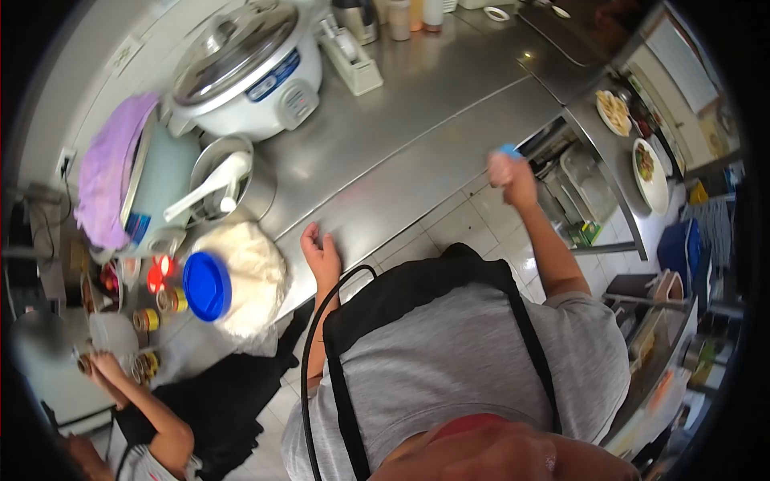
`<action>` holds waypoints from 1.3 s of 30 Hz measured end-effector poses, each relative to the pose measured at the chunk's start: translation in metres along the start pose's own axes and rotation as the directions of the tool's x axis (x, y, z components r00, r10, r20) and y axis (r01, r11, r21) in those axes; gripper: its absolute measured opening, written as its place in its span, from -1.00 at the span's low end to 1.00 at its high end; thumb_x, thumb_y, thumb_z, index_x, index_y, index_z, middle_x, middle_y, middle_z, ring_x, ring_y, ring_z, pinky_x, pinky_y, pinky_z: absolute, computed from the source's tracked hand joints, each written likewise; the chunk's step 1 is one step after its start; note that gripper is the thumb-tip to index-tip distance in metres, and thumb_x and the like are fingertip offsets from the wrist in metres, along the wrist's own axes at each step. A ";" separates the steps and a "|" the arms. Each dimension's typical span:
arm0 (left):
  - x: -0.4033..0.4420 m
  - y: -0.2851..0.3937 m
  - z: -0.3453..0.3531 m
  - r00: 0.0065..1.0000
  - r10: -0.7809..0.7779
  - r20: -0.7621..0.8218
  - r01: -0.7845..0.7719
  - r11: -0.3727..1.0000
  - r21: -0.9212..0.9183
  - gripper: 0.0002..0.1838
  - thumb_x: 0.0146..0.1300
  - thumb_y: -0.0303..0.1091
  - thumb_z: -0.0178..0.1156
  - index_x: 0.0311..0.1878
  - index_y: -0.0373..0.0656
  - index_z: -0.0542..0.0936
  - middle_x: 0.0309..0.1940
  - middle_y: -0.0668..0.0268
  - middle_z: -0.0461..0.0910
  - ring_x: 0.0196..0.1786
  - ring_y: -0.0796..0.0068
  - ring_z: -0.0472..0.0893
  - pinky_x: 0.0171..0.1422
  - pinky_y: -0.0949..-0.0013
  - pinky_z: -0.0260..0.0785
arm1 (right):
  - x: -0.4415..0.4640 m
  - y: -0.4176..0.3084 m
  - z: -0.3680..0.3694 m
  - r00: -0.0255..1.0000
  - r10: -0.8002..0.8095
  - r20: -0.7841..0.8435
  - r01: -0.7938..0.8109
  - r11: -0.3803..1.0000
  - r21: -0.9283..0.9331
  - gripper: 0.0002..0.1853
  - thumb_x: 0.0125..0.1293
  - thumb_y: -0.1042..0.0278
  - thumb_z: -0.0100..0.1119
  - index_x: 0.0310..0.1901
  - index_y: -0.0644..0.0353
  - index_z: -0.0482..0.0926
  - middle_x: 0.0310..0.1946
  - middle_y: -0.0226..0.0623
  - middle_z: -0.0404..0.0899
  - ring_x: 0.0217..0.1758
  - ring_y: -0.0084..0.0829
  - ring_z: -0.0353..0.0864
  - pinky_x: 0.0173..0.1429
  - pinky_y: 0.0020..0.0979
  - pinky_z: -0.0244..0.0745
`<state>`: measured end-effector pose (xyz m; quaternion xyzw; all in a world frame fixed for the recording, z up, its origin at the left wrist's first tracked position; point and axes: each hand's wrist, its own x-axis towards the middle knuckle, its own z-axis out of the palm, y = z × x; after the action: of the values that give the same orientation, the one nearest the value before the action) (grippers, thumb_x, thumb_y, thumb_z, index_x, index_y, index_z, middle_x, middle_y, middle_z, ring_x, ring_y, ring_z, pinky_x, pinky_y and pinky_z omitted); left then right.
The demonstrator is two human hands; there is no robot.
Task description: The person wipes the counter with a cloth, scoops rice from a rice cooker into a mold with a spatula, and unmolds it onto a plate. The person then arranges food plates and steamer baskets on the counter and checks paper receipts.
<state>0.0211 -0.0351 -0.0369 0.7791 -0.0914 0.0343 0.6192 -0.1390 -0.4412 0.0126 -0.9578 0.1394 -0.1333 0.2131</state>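
My left hand [322, 253] rests at the edge of the steel counter [385, 168], thumb and fingers apart, holding nothing. Beside it on the left lies a clear bag of pale, flour-like contents [253, 280], with a round blue lid [207, 286] on it. Further right, my right hand [513, 178] is closed around a small blue item [508, 151], over or just past the counter's front edge. Only part of that item shows, so I cannot tell what it is. An open compartment [573, 188] with clear containers inside is right of that hand.
A large white cooker [249, 80] stands at the back left, near a metal pot [233, 180] with white utensils. Jars [170, 300] stand at the left. A co-worker's hands [103, 367] hold a jar at lower left. Two food plates [650, 176] are at the right.
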 end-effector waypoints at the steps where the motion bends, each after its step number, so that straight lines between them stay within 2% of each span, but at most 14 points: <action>1: 0.006 0.001 0.005 0.999 0.019 0.026 -0.020 0.999 0.049 -0.61 0.07 -0.41 0.03 -0.01 -0.32 0.32 -0.08 0.11 0.36 -0.01 0.29 0.35 0.10 0.33 0.16 | -0.004 0.020 0.001 0.883 0.183 -0.432 -0.232 0.970 -0.065 -0.61 0.01 0.47 -0.07 -0.04 0.15 0.39 -0.30 -0.05 0.46 -0.29 -0.05 0.45 -0.23 -0.21 0.36; 3: 0.017 0.007 0.021 0.996 0.058 0.061 -0.066 0.988 0.140 -0.61 0.05 -0.40 0.04 -0.02 -0.33 0.34 -0.08 0.08 0.35 -0.01 0.25 0.34 0.11 0.30 0.16 | 0.002 0.034 -0.018 0.814 0.179 -0.552 -0.283 0.953 -0.108 -0.61 0.00 0.44 -0.07 -0.05 0.17 0.39 -0.27 -0.02 0.45 -0.24 -0.04 0.44 -0.18 -0.18 0.35; 5: 0.025 0.018 0.042 0.996 0.047 0.070 -0.058 0.986 0.155 -0.60 0.04 -0.38 0.05 -0.03 -0.33 0.34 -0.08 0.06 0.35 0.00 0.22 0.33 0.11 0.28 0.15 | 0.027 0.026 -0.004 0.860 -0.066 -0.506 0.033 0.997 -0.074 -0.59 -0.02 0.40 -0.03 -0.04 0.17 0.39 -0.31 -0.02 0.45 -0.21 -0.05 0.42 -0.11 -0.19 0.34; 6: 0.030 0.019 0.054 0.996 0.046 0.078 -0.057 0.988 0.146 -0.60 0.04 -0.38 0.05 -0.03 -0.33 0.34 -0.08 0.06 0.35 0.01 0.22 0.33 0.11 0.28 0.15 | 0.034 0.013 0.008 0.977 -0.011 -0.214 -0.017 0.991 -0.129 -0.59 -0.01 0.34 0.01 -0.03 0.15 0.39 -0.19 -0.03 0.41 -0.09 -0.06 0.37 -0.02 -0.15 0.29; 9: 0.046 0.026 0.096 0.995 0.081 0.067 -0.091 0.983 0.160 -0.58 0.04 -0.35 0.06 -0.02 -0.33 0.33 -0.09 0.05 0.36 0.00 0.18 0.33 0.09 0.24 0.15 | 0.057 -0.078 0.039 0.986 -0.006 0.169 0.043 0.975 -0.217 -0.30 -0.20 -0.06 0.23 0.09 -0.12 0.33 0.15 -0.15 0.17 0.23 -0.01 0.04 0.20 0.05 -0.01; 10: 0.049 0.030 0.111 0.994 0.094 0.054 -0.102 0.979 0.176 -0.58 0.04 -0.34 0.06 -0.02 -0.33 0.33 -0.10 0.04 0.36 -0.01 0.16 0.33 0.08 0.23 0.16 | 0.066 -0.076 0.054 0.949 -0.294 0.112 0.307 0.945 -0.114 -0.32 -0.20 -0.03 0.23 0.09 -0.19 0.33 0.15 -0.19 0.17 0.23 0.00 0.04 0.21 0.05 0.00; 15: 0.059 0.044 0.141 0.959 0.264 0.102 -0.270 0.740 0.616 -0.54 0.02 -0.27 0.05 -0.03 -0.34 0.33 -0.12 -0.01 0.37 -0.04 0.02 0.33 0.05 0.12 0.14 | 0.153 -0.064 0.083 0.864 -0.494 0.098 0.491 0.870 0.056 -0.45 -0.14 0.08 0.19 0.01 -0.18 0.41 0.14 -0.24 0.21 0.22 -0.09 0.09 0.21 -0.05 -0.01; 22: 0.057 0.049 0.149 0.972 0.226 0.062 -0.202 0.680 0.705 -0.56 0.08 -0.25 0.02 -0.02 -0.35 0.33 -0.11 -0.01 0.37 -0.05 0.04 0.32 0.07 0.13 0.12 | 0.298 0.047 0.045 0.992 0.037 0.119 -0.026 0.995 -0.092 -0.42 -0.08 0.12 0.12 0.09 -0.11 0.33 0.14 -0.24 0.23 0.26 -0.13 0.05 0.24 -0.09 -0.06; 24: 0.057 0.042 0.148 0.971 0.222 0.087 -0.210 0.626 0.751 -0.56 0.09 -0.25 0.02 -0.02 -0.35 0.33 -0.10 0.00 0.36 -0.03 0.04 0.31 0.08 0.12 0.11 | 0.314 0.117 0.050 0.982 0.150 -0.114 -0.165 0.976 -0.139 -0.42 -0.05 0.09 0.09 0.10 -0.09 0.30 0.09 -0.24 0.28 0.22 -0.15 0.12 0.21 -0.12 0.03; 26: 0.057 0.043 0.149 0.971 0.224 0.080 -0.202 0.596 0.778 -0.56 0.09 -0.24 0.02 -0.02 -0.35 0.33 -0.09 0.00 0.36 -0.01 0.03 0.31 0.10 0.11 0.10 | 0.308 0.179 0.018 0.948 0.310 -0.075 -0.317 0.939 -0.132 -0.45 -0.02 0.09 0.07 0.09 -0.06 0.31 0.02 -0.20 0.32 0.14 -0.15 0.22 0.15 -0.19 0.13; 28: 0.057 0.047 0.151 0.972 0.219 0.087 -0.199 0.562 0.803 -0.56 0.08 -0.24 0.03 -0.02 -0.33 0.34 -0.08 0.01 0.34 0.00 0.03 0.30 0.12 0.12 0.09 | 0.273 0.237 0.004 0.907 0.280 -0.316 -0.331 0.936 -0.121 -0.44 -0.03 0.11 0.10 0.09 -0.06 0.31 -0.03 -0.12 0.34 0.04 -0.16 0.30 0.12 -0.21 0.18; 30: 0.058 0.050 0.153 0.973 0.215 0.080 -0.188 0.544 0.818 -0.55 0.08 -0.23 0.03 -0.02 -0.32 0.34 -0.08 0.02 0.34 0.00 0.03 0.30 0.11 0.12 0.09 | 0.221 0.246 -0.033 0.904 0.281 -0.322 -0.352 0.917 -0.189 -0.39 -0.04 0.10 0.13 0.13 -0.07 0.27 -0.04 -0.11 0.34 0.05 -0.16 0.30 0.14 -0.21 0.18; 36: 0.058 0.052 0.157 0.972 0.227 0.068 -0.174 0.488 0.855 -0.55 0.04 -0.22 0.06 -0.02 -0.28 0.36 -0.09 0.02 0.35 -0.02 0.03 0.31 0.07 0.11 0.13 | 0.117 0.262 -0.118 0.819 0.560 0.125 -0.547 0.828 -0.125 -0.46 -0.01 0.10 0.09 0.07 0.00 0.29 -0.19 -0.16 0.46 -0.03 -0.18 0.40 0.00 -0.27 0.35; 39: 0.059 0.045 0.155 0.960 0.271 0.068 -0.200 0.496 0.845 -0.54 -0.01 -0.23 0.10 -0.03 -0.26 0.36 -0.11 0.01 0.36 -0.03 0.02 0.32 0.08 0.11 0.14 | 0.104 0.304 -0.139 0.892 0.403 0.206 -0.393 0.915 -0.087 -0.53 0.00 0.16 0.07 -0.01 0.12 0.34 -0.19 -0.12 0.49 -0.09 -0.13 0.46 -0.04 -0.30 0.38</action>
<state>0.0616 -0.2009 -0.0194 0.9587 -0.1457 0.1871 0.1573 -0.1505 -0.7912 0.0191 -0.9222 0.3109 0.0227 0.2290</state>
